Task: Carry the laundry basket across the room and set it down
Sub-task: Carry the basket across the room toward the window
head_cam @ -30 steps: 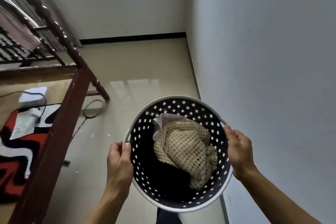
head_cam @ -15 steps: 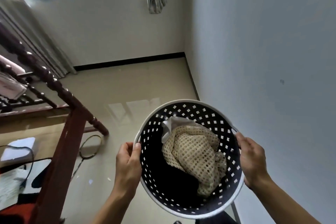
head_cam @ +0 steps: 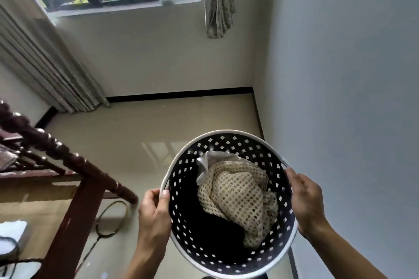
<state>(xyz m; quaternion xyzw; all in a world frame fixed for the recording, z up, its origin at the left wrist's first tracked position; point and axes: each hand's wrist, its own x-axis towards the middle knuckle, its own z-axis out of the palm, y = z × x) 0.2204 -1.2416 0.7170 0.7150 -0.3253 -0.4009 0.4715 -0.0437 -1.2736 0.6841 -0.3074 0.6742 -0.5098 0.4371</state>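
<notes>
A round dark laundry basket with a white rim and square holes hangs in the air above the tiled floor, close to the right wall. A cream mesh garment and a dark cloth lie inside it. My left hand grips the basket's left rim, thumb over the edge. On the opposite side, my right hand holds the right rim.
A dark wooden bed frame runs along the left. A badminton racket lies on the floor beside its post. Beige floor stretches ahead to the window wall, with long curtains at the left corner and a grey wall on the right.
The view has tilted up and moved forward, so the window and far wall now show. The basket stays held in both hands, shifted slightly right and lower in view.
</notes>
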